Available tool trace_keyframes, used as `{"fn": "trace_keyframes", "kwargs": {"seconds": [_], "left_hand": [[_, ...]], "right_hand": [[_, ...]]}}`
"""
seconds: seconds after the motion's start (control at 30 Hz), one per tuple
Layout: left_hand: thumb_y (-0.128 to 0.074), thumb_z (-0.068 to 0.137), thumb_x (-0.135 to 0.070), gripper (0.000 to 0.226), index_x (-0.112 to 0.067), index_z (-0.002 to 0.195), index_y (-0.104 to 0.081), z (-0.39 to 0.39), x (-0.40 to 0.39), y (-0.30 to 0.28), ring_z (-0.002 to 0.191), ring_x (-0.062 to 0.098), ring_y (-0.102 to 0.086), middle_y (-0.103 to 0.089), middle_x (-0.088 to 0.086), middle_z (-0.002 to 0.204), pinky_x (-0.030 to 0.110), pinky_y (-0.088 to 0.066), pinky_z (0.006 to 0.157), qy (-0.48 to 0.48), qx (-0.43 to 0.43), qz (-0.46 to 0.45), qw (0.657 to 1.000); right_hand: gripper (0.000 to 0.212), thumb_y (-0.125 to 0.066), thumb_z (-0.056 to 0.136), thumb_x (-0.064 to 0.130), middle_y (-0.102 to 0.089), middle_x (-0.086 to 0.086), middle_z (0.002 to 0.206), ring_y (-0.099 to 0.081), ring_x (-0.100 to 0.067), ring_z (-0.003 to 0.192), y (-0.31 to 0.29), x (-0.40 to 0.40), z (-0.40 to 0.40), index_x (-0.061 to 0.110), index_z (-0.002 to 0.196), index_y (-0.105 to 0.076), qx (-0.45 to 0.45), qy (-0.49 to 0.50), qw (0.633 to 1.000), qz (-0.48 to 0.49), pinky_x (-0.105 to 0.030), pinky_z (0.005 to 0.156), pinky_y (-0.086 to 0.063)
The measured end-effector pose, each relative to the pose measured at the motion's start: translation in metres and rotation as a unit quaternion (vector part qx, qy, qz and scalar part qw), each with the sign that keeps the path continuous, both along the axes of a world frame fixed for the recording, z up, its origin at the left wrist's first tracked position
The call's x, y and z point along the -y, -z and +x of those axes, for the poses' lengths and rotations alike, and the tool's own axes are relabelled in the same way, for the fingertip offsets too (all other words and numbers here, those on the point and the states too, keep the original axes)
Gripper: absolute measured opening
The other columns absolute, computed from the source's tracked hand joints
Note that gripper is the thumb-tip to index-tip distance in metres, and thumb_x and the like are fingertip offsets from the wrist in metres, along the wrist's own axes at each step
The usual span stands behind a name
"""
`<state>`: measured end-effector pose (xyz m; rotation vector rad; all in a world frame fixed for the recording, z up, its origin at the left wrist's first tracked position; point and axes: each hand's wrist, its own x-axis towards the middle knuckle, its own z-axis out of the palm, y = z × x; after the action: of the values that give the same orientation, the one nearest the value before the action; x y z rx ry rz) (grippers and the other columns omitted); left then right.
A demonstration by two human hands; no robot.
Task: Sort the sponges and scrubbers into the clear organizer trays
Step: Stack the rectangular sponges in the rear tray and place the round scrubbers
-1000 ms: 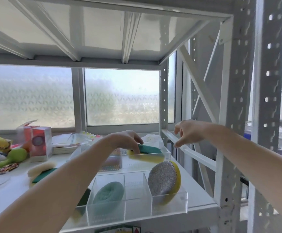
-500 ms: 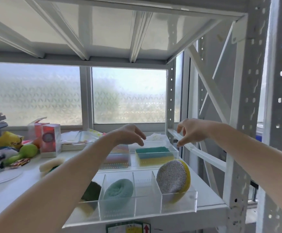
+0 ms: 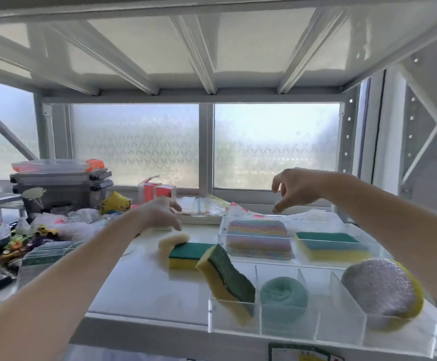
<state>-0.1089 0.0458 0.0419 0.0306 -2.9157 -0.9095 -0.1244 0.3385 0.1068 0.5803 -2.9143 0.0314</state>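
Nearest, the front tray [image 3: 321, 332] keeps one item per slot: a green-and-yellow sponge [image 3: 227, 277] leaning on end, a teal scrubber [image 3: 283, 295] and a silver scrubber [image 3: 378, 293]. Behind it, the back tray [image 3: 300, 230] holds a striped cloth pad [image 3: 257, 238] and a flat sponge [image 3: 331, 246]. Unsorted on the shelf [image 3: 144, 285] lie a loose sponge [image 3: 188, 255] and a cream pad [image 3: 173, 239]. The left hand [image 3: 160, 214] reaches above them, fingers loosely spread, holding nothing; the right hand [image 3: 295, 188] hovers empty over the back tray, probably waiting.

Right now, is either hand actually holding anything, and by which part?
Nothing is held. The left hand reaches over the loose sponges; the right hand hovers, fingers loosely curled, above the rear tray.
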Motion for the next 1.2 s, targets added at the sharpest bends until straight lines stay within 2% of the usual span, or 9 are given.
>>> {"fn": "trace_keyframes", "kwargs": {"seconds": [0.17,0.3,0.43,0.57,0.8,0.87,0.97,1.07,1.2], "left_hand": [[-0.072,0.077,-0.011,0.073,-0.012,0.140,-0.035,0.000,0.027,0.031,0.118,0.018,-0.044,-0.042,0.009,0.140,0.022,-0.036,0.090,0.017,0.042,0.008,0.999],[-0.067,0.080,-0.016,0.071,-0.017,0.142,-0.033,-0.010,0.041,0.051,0.132,0.020,-0.037,-0.037,0.007,0.147,0.024,-0.033,0.098,0.018,0.031,0.015,0.999],[-0.054,0.084,-0.016,0.065,-0.022,0.144,-0.031,-0.022,0.042,0.068,0.135,0.022,-0.036,-0.035,0.005,0.150,0.031,-0.030,0.110,0.014,0.017,-0.002,1.000],[-0.051,0.084,-0.016,0.061,-0.025,0.142,-0.035,-0.031,0.044,0.079,0.131,0.020,-0.041,-0.041,0.003,0.147,0.031,-0.034,0.108,0.016,0.006,-0.036,0.999],[-0.051,0.086,-0.014,0.037,-0.015,0.123,-0.052,-0.032,0.051,0.085,0.109,0.025,-0.055,-0.060,0.011,0.124,0.031,-0.043,0.091,-0.012,-0.081,-0.056,0.995],[-0.050,0.087,-0.012,0.030,-0.012,0.117,-0.054,-0.027,0.056,0.081,0.097,0.025,-0.055,-0.063,0.014,0.115,0.032,-0.044,0.084,-0.051,-0.131,-0.038,0.989],[-0.055,0.089,-0.015,0.031,-0.005,0.119,-0.054,-0.015,0.060,0.066,0.098,0.029,-0.059,-0.064,0.015,0.109,0.033,-0.044,0.081,-0.104,-0.229,0.002,0.968],[-0.058,0.089,-0.016,0.031,0.001,0.114,-0.057,0.002,0.059,0.041,0.090,0.028,-0.061,-0.065,0.013,0.096,0.029,-0.040,0.072,-0.142,-0.332,0.031,0.932],[-0.058,0.088,-0.022,0.029,0.004,0.101,-0.059,0.021,0.054,0.014,0.076,0.032,-0.062,-0.063,0.013,0.081,0.030,-0.041,0.060,-0.150,-0.391,0.036,0.907]], "right_hand": [[0.059,-0.072,0.077,0.044,-0.054,0.000,0.108,-0.050,-0.019,0.095,0.007,0.067,-0.008,0.012,0.124,-0.055,0.008,-0.056,0.998,0.004,-0.027,0.082,-0.040],[0.062,-0.070,0.079,0.042,-0.056,-0.005,0.128,-0.052,-0.022,0.109,0.020,0.119,-0.014,0.010,0.129,-0.052,0.026,-0.101,0.995,0.009,-0.028,0.089,-0.040],[0.068,-0.068,0.079,0.048,-0.055,-0.007,0.129,-0.054,-0.024,0.114,0.040,0.161,-0.018,0.008,0.130,-0.052,0.046,-0.122,0.988,0.085,-0.035,0.098,-0.045],[0.085,-0.070,0.071,0.059,-0.051,-0.006,0.134,-0.052,-0.026,0.118,0.060,0.182,-0.026,0.008,0.135,-0.046,0.091,-0.098,0.973,0.188,-0.038,0.099,-0.045],[0.073,-0.072,0.068,0.059,-0.057,-0.005,0.100,-0.057,-0.025,0.089,0.081,0.189,-0.028,0.009,0.119,-0.056,0.126,-0.061,0.942,0.304,-0.032,0.076,-0.050],[0.076,-0.073,0.067,0.057,-0.057,-0.005,0.108,-0.058,-0.026,0.095,0.082,0.188,-0.030,0.010,0.124,-0.053,0.119,-0.071,0.948,0.288,-0.034,0.082,-0.051],[0.076,-0.071,0.071,0.052,-0.055,-0.006,0.125,-0.055,-0.025,0.105,0.070,0.188,-0.030,0.012,0.132,-0.047,0.111,-0.096,0.967,0.209,-0.036,0.089,-0.049],[0.071,-0.070,0.076,0.044,-0.054,-0.005,0.127,-0.055,-0.024,0.110,0.042,0.183,-0.023,0.014,0.134,-0.045,0.086,-0.126,0.981,0.116,-0.036,0.095,-0.048],[0.071,-0.070,0.076,0.040,-0.054,-0.004,0.127,-0.053,-0.023,0.110,0.002,0.150,-0.017,0.017,0.137,-0.042,0.050,-0.122,0.991,0.020,-0.039,0.098,-0.046]]}}
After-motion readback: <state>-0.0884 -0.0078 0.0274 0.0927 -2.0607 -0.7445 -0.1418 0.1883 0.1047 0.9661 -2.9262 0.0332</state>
